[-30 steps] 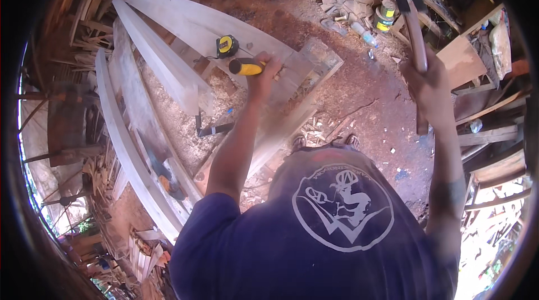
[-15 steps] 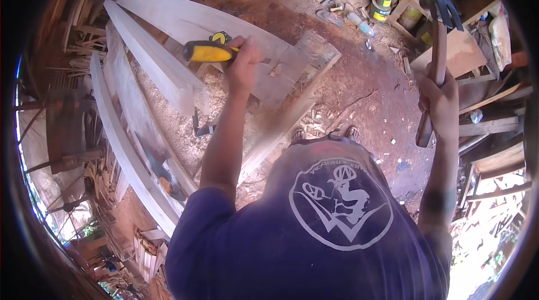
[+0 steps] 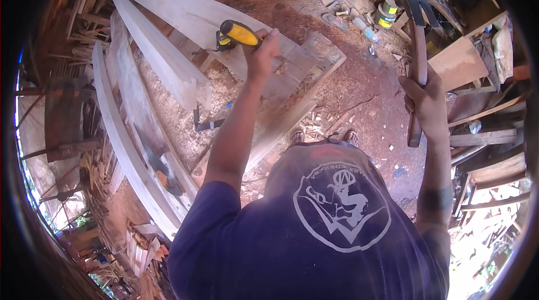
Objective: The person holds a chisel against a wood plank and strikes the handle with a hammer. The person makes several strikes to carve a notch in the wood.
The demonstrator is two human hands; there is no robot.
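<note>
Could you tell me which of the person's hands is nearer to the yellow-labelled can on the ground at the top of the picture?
The right hand, gripping the hammer whose head rises just beside the can. The left hand holds the yellow-handled tool well off to the can's left.

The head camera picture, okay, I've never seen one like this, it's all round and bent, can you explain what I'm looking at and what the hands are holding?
A fisheye camera worn on a person's head looks down, so straight edges curve. The dark blue shirt is the wearer's own chest. Both bare arms are raised. The left hand grips a yellow-handled tool; its working end is hard to tell. The right hand holds a hammer by its wooden handle, head up. Below lie long pale planks on a floor of sawdust and red earth.
</note>
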